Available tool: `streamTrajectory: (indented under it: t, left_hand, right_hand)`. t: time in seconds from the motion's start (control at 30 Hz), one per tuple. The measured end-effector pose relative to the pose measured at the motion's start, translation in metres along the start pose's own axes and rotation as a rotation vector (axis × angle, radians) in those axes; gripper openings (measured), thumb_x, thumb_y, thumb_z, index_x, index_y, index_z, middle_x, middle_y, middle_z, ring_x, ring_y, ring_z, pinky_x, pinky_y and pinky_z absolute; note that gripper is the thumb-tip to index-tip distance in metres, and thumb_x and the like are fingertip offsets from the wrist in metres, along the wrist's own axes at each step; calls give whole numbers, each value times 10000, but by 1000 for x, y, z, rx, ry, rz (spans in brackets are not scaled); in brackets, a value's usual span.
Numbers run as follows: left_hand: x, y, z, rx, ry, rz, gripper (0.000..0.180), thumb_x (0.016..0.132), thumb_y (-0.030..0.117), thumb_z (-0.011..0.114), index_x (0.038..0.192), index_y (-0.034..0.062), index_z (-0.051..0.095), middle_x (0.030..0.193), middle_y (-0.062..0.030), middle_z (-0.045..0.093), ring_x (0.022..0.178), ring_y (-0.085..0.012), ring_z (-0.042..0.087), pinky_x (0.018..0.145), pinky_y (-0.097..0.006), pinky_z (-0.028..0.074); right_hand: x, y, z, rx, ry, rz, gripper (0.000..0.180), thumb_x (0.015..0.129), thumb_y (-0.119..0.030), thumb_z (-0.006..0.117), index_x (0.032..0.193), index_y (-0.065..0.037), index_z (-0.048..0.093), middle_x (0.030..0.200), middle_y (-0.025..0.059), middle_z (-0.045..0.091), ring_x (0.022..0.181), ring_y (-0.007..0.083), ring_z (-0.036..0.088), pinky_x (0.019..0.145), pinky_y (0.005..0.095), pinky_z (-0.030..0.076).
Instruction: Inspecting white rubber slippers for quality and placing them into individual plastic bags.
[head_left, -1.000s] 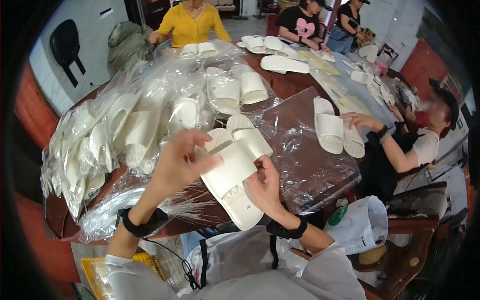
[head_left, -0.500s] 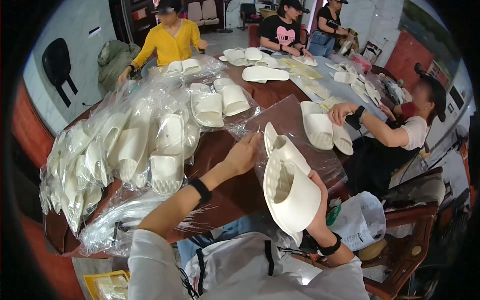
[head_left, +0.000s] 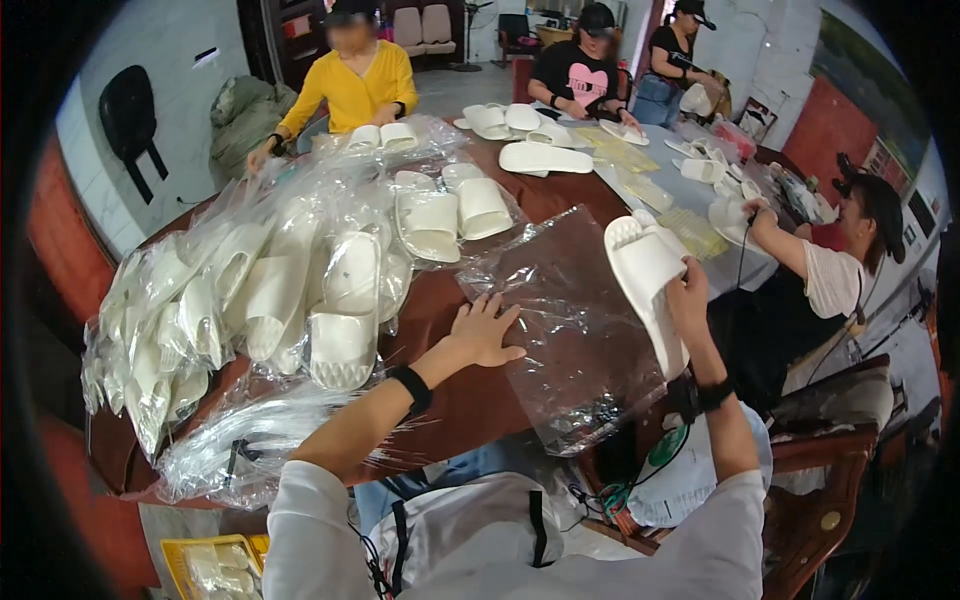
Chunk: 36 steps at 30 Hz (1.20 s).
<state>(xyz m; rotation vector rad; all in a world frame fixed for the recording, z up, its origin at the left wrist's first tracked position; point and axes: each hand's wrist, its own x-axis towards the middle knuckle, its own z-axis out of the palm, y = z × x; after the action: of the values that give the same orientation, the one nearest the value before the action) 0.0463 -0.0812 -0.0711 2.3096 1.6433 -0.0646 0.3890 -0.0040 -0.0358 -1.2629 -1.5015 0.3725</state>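
My right hand (head_left: pixel 688 300) grips white slippers (head_left: pixel 645 262) over the right side of a flat clear plastic bag (head_left: pixel 570 340). They are tilted, with a second sole edge showing behind the front one; how far they overlap is partly hidden. Fingers spread, my left hand (head_left: pixel 482 332) lies palm down at the bag's left edge and holds nothing. To its left, a bagged pair of white slippers (head_left: pixel 345 315) rests against a heap of bagged slippers (head_left: pixel 265 290). Another bagged pair (head_left: pixel 480 208) lies beyond my left hand.
A bundle of thin clear strips (head_left: pixel 245 440) lies at the near table edge. Co-workers sit around the table: one in yellow (head_left: pixel 355 85), one in black (head_left: pixel 585 75), one at right (head_left: pixel 840 245) handling slippers. A wooden chair (head_left: pixel 830 450) stands at my right.
My right hand has carried the slippers up and right, away from my body. My left hand has opened flat on the table. The co-worker at right has drawn a hand back from beside the bag.
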Motion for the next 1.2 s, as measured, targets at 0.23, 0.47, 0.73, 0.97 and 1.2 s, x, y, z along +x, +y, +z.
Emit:
streamTrajectory:
  t: [0.23,0.47,0.73,0.97,1.2]
  left_hand:
    - [-2,-5,4,-13,12,-11,871,822,670,509,1495,185,243,1542,-201,170,1416,-395,158,1113,-556,182]
    - [7,-33,15,-486,458,-139,667,806,462,676,1280,38,476,1320,-210,466,1188,-344,488,977,-534,398]
    - [26,-91,-11,-2121,584,-521,300,895,144,643,1095,-37,511,1067,-140,525,930,-239,581,840,-344,556]
    - [41,-110,-7,-2131,575,-535,325,921,170,617,1145,-38,506,1124,-161,527,996,-269,584,856,-366,565]
    - [42,-94,-68,-1537,855,-371,219,905,174,564,914,-45,586,859,-107,629,622,-205,663,528,-327,575]
  right_hand:
    - [65,76,54,-396,-261,33,297,796,-216,665,835,60,564,735,219,575,655,329,547,630,398,430]
    - [9,40,67,-453,-186,-171,490,789,-184,683,1203,20,517,1168,252,540,1116,410,496,978,441,392]
    - [-118,-91,80,65,-550,-243,261,819,-54,627,1079,-52,612,1116,167,571,1042,337,548,888,383,445]
    - [-148,-95,99,54,-618,-285,262,815,-63,642,1075,-69,611,1119,164,561,1060,359,531,911,416,427]
    - [-145,-83,99,73,-619,-284,279,811,-56,647,1086,-74,609,1100,161,560,1052,362,530,912,421,417]
